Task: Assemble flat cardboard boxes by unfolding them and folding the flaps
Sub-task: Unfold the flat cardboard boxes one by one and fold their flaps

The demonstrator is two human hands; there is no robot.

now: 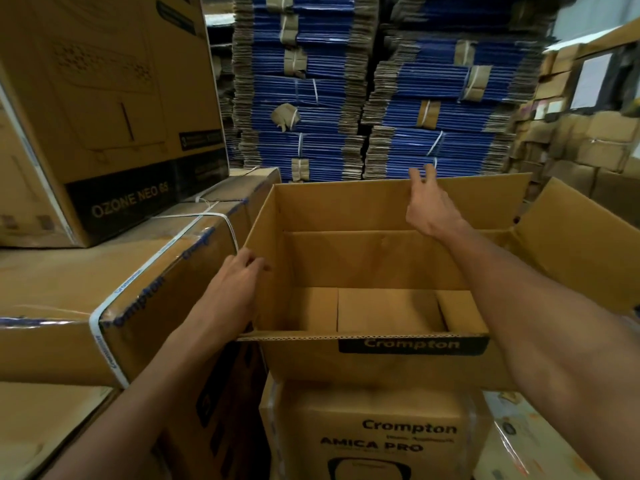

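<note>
Flat cartons are stacked behind; the Crompton box is gripped by curled left hand fingers, touched by open right hand fingers.

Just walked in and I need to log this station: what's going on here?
A person is setting up a Crompton carton, which stands opened on a sealed Amica Pro box. Its bottom flaps are folded in; the top is still open. The left hand curls its fingers over the edge of the left flap, while the right hand reaches, fingers spread, to the far flap. Bundles of flat cartons are stacked behind.
</note>
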